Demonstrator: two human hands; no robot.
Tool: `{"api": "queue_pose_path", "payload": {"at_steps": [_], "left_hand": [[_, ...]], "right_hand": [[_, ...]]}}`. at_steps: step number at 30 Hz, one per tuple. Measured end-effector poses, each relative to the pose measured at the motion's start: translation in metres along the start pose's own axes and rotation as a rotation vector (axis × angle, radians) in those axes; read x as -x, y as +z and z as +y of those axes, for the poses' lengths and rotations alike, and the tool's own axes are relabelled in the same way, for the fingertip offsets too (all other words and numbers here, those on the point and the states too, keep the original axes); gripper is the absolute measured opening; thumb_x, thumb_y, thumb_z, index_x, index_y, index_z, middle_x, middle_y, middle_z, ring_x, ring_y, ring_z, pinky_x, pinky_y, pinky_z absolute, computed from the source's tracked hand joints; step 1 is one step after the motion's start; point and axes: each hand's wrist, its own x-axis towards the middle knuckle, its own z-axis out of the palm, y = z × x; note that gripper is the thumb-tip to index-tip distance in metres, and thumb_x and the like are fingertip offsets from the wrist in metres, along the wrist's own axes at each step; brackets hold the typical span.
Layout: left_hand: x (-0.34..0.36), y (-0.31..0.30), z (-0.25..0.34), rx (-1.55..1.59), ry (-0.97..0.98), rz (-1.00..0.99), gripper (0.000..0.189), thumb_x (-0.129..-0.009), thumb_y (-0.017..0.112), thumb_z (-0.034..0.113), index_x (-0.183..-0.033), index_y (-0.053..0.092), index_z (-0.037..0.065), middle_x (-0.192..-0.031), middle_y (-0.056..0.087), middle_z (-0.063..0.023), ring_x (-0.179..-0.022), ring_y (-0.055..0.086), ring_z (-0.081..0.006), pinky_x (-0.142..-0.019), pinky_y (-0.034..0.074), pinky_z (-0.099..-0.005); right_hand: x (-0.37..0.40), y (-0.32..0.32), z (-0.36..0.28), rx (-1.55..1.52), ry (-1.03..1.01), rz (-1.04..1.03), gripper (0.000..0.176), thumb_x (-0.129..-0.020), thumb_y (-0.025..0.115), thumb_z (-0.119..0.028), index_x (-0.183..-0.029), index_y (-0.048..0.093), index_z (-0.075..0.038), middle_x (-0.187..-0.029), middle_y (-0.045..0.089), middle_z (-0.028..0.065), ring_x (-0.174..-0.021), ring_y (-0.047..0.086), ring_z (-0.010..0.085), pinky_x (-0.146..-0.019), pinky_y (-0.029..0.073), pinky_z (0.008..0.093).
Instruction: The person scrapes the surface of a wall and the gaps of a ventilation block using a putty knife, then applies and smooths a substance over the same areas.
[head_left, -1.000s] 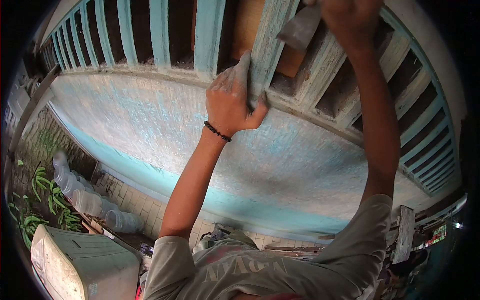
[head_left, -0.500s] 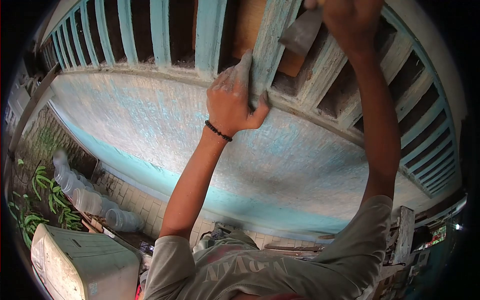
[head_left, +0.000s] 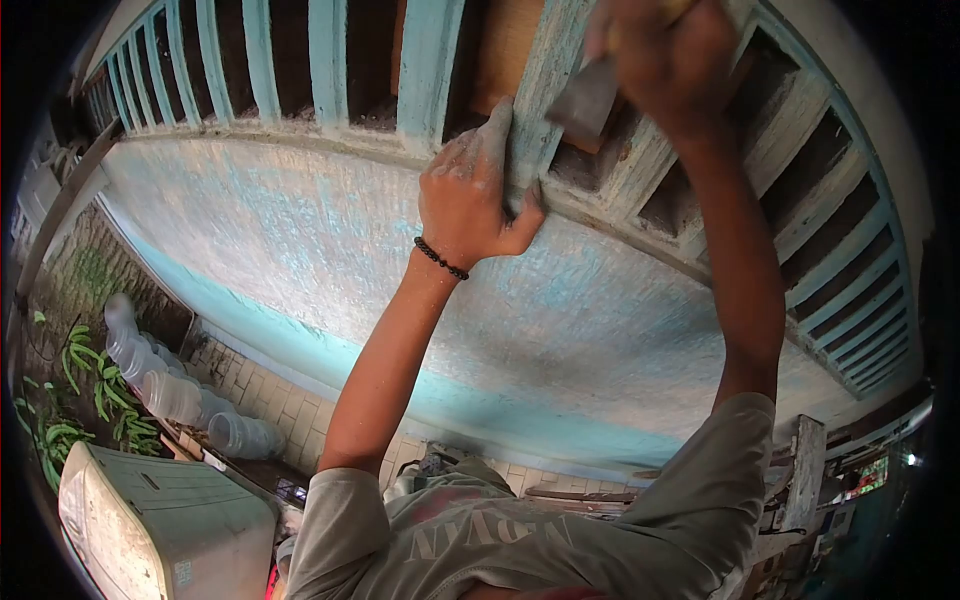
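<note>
My right hand (head_left: 680, 70) is wrapped round a putty knife, partly blurred. The knife's wide grey blade (head_left: 588, 98) lies at the right edge of a light-blue wooden slat (head_left: 548, 75) with worn paint. Lower down, my left hand (head_left: 468, 190), grey with dust and wearing a dark bead bracelet (head_left: 440, 260), grips the foot of the same slat at the bottom rail. Its index finger points up along the slat's left side, with the thumb on the right. The other fingertips are hidden behind the rail.
Below the slats runs a wall (head_left: 300, 230) with patchy, worn blue paint. Clear plastic containers (head_left: 245, 437) lie on the paving at lower left, near green plants (head_left: 85, 365). A pale boxy container (head_left: 170, 520) stands close by. At lower right is a wooden post (head_left: 808, 470).
My right hand has moved down and left, and the putty knife blade now sits lower beside the slat. My left hand keeps its place on the slat.
</note>
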Motion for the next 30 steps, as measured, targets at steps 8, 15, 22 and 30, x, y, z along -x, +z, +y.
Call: {"api": "queue_pose_path", "payload": {"at_steps": [8, 15, 22, 30], "left_hand": [[0.0, -0.002, 0.001, 0.009, -0.017, -0.017, 0.078, -0.085, 0.069, 0.038, -0.146, 0.057, -0.01, -0.115, 0.075, -0.028, -0.098, 0.075, -0.0431, -0.089, 0.061, -0.0444], [-0.001, -0.003, 0.003, 0.003, -0.009, -0.014, 0.078, -0.084, 0.069, 0.038, -0.145, 0.057, -0.01, -0.117, 0.074, -0.0288, -0.098, 0.075, -0.0433, -0.091, 0.061, -0.0454], [0.0, -0.003, 0.001, 0.034, -0.042, -0.042, 0.079, -0.085, 0.07, 0.038, -0.146, 0.056, -0.009, -0.118, 0.074, -0.0283, -0.099, 0.075, -0.0427, -0.089, 0.061, -0.045], [0.003, -0.005, 0.0, 0.021, 0.005, -0.047, 0.08, -0.087, 0.07, 0.04, -0.147, 0.055, -0.01, -0.124, 0.072, -0.0287, -0.11, 0.07, -0.046, -0.096, 0.058, -0.0468]], "right_hand": [[0.013, -0.011, -0.031, -0.075, 0.297, -0.019, 0.018, -0.11, 0.061, -0.017, -0.102, 0.056, -0.002, -0.069, 0.056, 0.0008, -0.052, 0.055, 0.0059, -0.045, 0.046, 0.0244], [0.009, -0.014, -0.026, -0.076, 0.352, 0.055, 0.018, -0.111, 0.058, -0.017, -0.1, 0.055, -0.003, -0.07, 0.056, 0.0013, -0.05, 0.055, 0.0068, -0.044, 0.046, 0.0257], [0.03, -0.017, -0.012, -0.116, 0.285, 0.138, 0.021, -0.11, 0.061, -0.02, -0.103, 0.053, -0.002, -0.073, 0.058, 0.0049, -0.051, 0.059, 0.0108, -0.045, 0.049, 0.0286], [0.041, -0.028, -0.098, 0.396, 0.082, 0.004, 0.044, -0.114, 0.046, -0.029, -0.083, 0.062, -0.003, -0.069, 0.069, 0.0064, -0.059, 0.066, 0.0177, -0.058, 0.053, 0.0308]]}}
